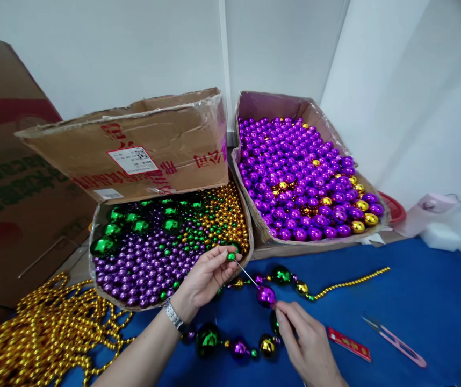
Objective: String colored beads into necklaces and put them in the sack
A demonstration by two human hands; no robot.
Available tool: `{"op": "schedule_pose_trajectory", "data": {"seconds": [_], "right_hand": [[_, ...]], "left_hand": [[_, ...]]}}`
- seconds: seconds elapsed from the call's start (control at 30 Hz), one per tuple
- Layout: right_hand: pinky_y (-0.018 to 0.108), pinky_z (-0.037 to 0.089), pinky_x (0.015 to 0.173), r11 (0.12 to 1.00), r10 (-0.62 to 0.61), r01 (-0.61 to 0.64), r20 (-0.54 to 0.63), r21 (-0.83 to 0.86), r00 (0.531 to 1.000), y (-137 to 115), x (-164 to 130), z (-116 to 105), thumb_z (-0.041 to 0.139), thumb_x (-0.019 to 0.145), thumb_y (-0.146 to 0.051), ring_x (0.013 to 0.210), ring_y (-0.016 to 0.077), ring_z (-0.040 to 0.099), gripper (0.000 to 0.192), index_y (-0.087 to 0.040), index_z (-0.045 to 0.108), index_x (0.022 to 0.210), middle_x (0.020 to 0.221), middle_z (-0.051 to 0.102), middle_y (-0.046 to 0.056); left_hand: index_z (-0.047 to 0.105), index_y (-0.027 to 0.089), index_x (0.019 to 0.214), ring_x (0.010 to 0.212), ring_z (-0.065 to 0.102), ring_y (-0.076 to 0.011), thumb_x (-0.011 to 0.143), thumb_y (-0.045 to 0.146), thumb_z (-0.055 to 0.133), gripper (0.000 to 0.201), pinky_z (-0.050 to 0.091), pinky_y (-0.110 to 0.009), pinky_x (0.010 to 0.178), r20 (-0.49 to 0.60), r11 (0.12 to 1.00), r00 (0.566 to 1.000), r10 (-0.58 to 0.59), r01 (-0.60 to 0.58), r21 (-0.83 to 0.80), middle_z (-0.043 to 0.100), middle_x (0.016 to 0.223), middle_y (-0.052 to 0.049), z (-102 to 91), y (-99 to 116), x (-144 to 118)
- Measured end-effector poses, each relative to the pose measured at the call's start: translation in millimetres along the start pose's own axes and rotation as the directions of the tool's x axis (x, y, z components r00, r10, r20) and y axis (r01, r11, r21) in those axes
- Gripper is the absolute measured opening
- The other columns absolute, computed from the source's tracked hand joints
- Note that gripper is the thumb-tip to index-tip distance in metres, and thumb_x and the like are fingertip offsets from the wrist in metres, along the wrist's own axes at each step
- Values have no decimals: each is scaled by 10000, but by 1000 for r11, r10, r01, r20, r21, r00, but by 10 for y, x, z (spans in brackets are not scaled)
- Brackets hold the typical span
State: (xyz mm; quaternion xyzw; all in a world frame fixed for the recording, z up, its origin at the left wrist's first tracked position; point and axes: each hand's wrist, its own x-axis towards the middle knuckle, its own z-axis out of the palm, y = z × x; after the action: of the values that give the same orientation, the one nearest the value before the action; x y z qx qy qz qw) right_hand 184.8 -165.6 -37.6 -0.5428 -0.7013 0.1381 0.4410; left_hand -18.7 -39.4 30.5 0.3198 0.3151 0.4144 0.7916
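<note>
My left hand pinches a small green bead at the tip of a thin needle, just above the front rim of the mixed-bead box. My right hand holds the lower end of the needle beside a large purple bead threaded on it. A partly strung necklace of green, purple and gold beads curls on the blue cloth between both hands. Its thin gold tail trails off to the right.
A second box full of purple beads stands at back right. A heap of gold bead strings lies at left. Pink thread snips and a red packet lie on the cloth at right. Brown cartons stand at left.
</note>
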Motion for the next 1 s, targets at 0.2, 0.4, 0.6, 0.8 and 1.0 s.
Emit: {"op": "schedule_pose_trajectory", "data": {"seconds": [0.2,0.4,0.6,0.8,1.0], "right_hand": [[261,467,618,1000,-16,16,-1,-22,1000,9,-5,-7,403,929,-197,684,169,593,206,-176,595,1002,779,614,63],[258,475,613,999,-18,18,0,-44,1000,35,-32,-5,399,931,-199,656,166,599,216,-175,601,1007,752,610,60],[247,493,628,1000,4,-4,-25,-18,1000,46,-31,52,399,933,-205,668,163,615,208,-181,596,997,771,628,60],[197,522,658,1000,10,-8,-123,22,992,38,51,-14,393,942,-243,712,151,660,226,-200,609,990,811,665,54],[172,514,587,995,63,-42,-240,91,969,104,98,-42,413,937,-300,634,150,657,241,-212,635,911,720,652,46]], "left_hand": [[629,124,947,666,597,-68,818,192,637,146,509,-168,639,4,999,999,40,-40,29,641,902,-61,46,-18,1],[628,135,924,655,592,-80,800,224,660,155,508,-197,632,-17,997,998,61,-60,44,639,880,-50,81,-47,8],[617,146,898,751,621,-130,791,214,667,136,523,-263,697,-30,986,991,128,-124,108,639,927,-55,158,-98,-21],[626,153,1022,895,619,-181,802,259,652,246,511,-284,766,92,916,979,183,-204,346,636,1077,-114,460,58,25],[614,146,1016,868,629,-185,853,285,555,222,500,-297,778,414,340,816,403,-554,760,678,962,-87,1083,497,720]]}}
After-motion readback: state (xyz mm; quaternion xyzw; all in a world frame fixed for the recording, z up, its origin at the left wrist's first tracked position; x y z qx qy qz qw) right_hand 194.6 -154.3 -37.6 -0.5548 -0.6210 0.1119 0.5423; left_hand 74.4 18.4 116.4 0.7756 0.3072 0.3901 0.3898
